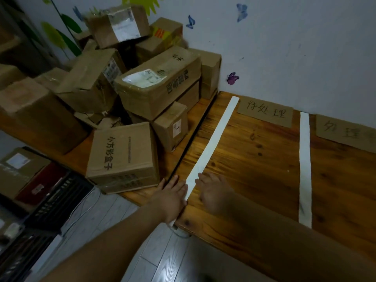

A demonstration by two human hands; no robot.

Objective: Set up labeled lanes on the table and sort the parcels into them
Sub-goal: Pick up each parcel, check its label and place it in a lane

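Head view shows both hands flat at the near end of a white strip (pixel 213 139). The left hand (pixel 173 193) lies on the strip's left side with straight fingers, over the left edge of the table (pixel 254 169). The right hand (pixel 212 193) is blurred; its fingers look spread and rest on the strip's right side. Neither hand holds anything; they only press the strip down.

This strip runs obliquely from the near-left corner of the table to its far edge at the wall. A second strip (pixel 305 169) lies further right, from the far edge to the near edge, and looks already placed. Between the two strips, at the far edge, lies a cardboard label (pixel 264 112) with handwritten characters. Another cardboard label (pixel 345 133) lies right of the second strip, also at the far edge.

The parcels (pixel 158 84) are all in a loose pile on the neighbouring surface (pixel 140 195), just beyond the table's left edge. None of them is inside a lane.

My judgement is that the lane set-up is nearly done, with two strips and two labels down. The first strip is only being smoothed or fixed. The whole sorting is not begun, so most of the task is left.
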